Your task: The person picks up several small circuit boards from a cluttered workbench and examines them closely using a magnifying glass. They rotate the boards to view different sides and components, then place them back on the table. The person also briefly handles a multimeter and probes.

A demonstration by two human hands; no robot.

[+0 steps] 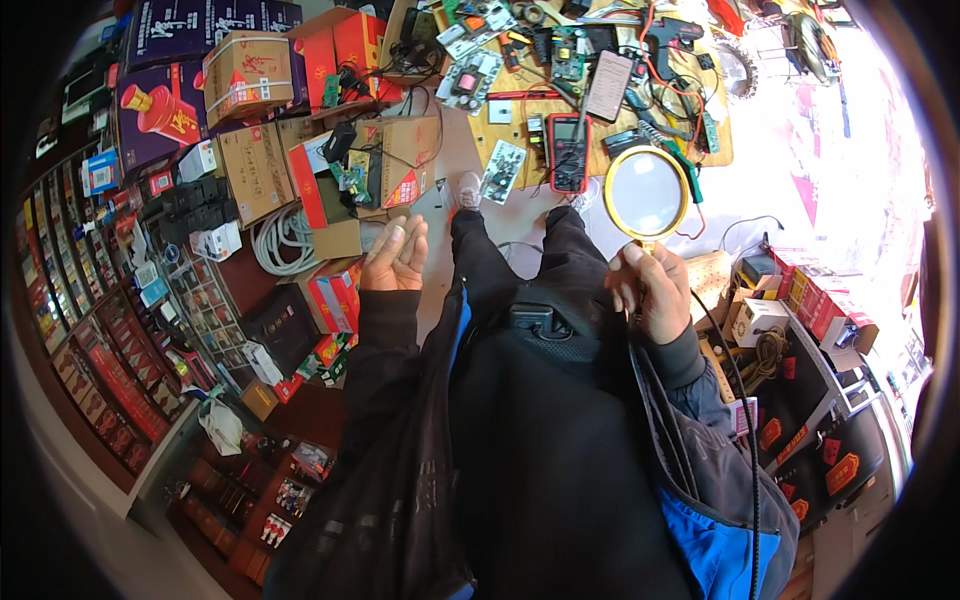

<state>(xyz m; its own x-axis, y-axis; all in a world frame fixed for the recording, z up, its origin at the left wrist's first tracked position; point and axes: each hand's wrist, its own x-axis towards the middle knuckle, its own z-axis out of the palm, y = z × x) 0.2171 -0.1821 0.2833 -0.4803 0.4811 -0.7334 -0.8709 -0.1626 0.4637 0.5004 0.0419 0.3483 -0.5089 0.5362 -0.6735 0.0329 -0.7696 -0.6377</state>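
A round magnifying glass [647,193] with a yellow rim stands up from my right hand [656,292]. That hand is closed round its short handle at the lower edge of the rim, and the fingers hide most of the handle. My left hand [398,256] is raised at the left of my legs, palm partly up and fingers loosely curled. I see nothing in it. Beyond the hands, a red multimeter [570,152] lies near the wooden tabletop's [722,150] front edge. Left of it, a pale circuit board [503,171] juts over that edge.
More circuit boards [468,82], a phone-like slab [609,87], wires and a dark tool [675,35] crowd the table. Cardboard boxes [258,170] and a coiled grey hose [283,242] stand on the left. At right are small boxes [758,320] and black chairs [840,455]. A black cable [745,420] runs beside my right arm.
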